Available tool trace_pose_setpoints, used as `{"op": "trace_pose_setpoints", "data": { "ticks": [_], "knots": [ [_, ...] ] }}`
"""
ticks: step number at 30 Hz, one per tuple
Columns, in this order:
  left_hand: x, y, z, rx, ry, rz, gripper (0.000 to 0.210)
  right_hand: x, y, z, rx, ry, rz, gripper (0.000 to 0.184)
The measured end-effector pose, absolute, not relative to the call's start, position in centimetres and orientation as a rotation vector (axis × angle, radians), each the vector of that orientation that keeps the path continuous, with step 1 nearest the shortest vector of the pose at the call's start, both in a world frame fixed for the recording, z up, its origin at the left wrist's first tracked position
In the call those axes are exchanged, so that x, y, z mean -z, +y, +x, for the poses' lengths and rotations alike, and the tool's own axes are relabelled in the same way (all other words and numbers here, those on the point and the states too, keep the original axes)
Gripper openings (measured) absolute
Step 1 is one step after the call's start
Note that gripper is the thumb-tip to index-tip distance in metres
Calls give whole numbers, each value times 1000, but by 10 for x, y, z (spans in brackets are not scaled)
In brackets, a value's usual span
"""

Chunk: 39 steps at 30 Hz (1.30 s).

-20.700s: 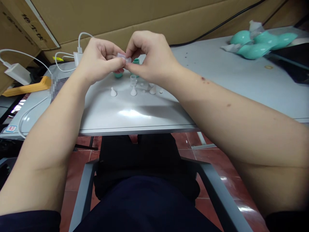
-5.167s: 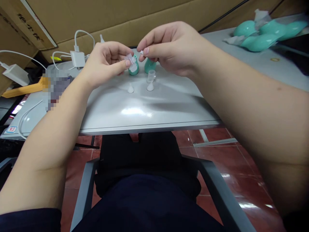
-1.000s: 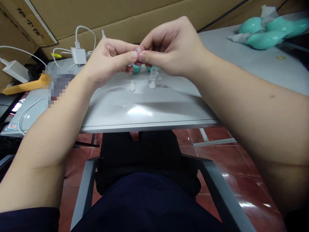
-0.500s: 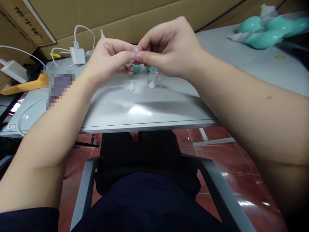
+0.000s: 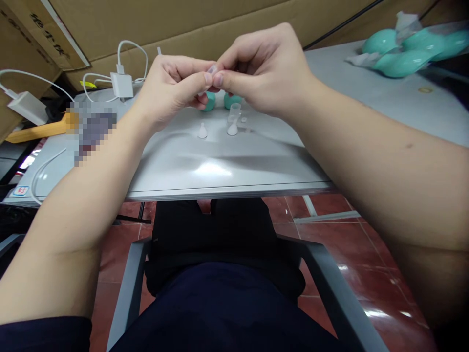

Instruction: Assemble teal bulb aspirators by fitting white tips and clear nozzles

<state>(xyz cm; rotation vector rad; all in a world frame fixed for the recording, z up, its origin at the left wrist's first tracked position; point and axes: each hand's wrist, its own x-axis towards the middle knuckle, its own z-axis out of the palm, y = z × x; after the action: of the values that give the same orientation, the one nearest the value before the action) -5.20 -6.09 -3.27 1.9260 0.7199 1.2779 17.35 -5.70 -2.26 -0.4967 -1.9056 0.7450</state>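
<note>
Clear piece [image 5: 213, 69] barely visible between both hands [image 5: 172, 85] [image 5: 269, 71]

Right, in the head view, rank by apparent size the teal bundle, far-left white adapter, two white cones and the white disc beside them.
1. Teal bundle
2. White adapter
3. Left cone, right cone: too alike to rank
4. White disc

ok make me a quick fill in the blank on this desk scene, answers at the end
The right hand meets the ____ hand at a small clear piece. White cones standing on the table number ____. The floor is coloured ____. From the camera's view, the wrapped green objects lie to the ____ of both hands.
Missing words: left; two; red; right.
</note>
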Motion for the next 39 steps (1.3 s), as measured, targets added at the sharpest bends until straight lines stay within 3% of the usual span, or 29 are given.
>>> {"op": "trace_pose_setpoints", "data": {
  "ticks": [7,8,11,15,22,29,34,39],
  "knots": [
    [45,-28,-69,-1211,872,2308,47,13,-45,184,-771,-1651,-396,20],
    [47,-24,-71,-1413,969,2283,51,13,-42,185,-764,-1643,-406,22],
    [53,-19,-69,-1424,1189,2304,68,17,-32,184,-692,-1615,-415,26],
    [58,-16,-59,-1090,1231,2455,54,23,-24,176,-658,-1579,-387,30],
    [56,-16,-53,-1055,1177,2445,33,27,-19,173,-760,-1628,-323,38],
    [51,-34,-62,-1217,1175,2444,28,32,-23,181,-786,-1742,-263,16],
    [46,-42,-65,-1109,1127,2496,28,34,-28,183,-798,-1799,-362,42],
    [44,-45,-64,-1120,1093,2444,29,33,-30,182,-809,-1809,-388,55]
  ]
}}
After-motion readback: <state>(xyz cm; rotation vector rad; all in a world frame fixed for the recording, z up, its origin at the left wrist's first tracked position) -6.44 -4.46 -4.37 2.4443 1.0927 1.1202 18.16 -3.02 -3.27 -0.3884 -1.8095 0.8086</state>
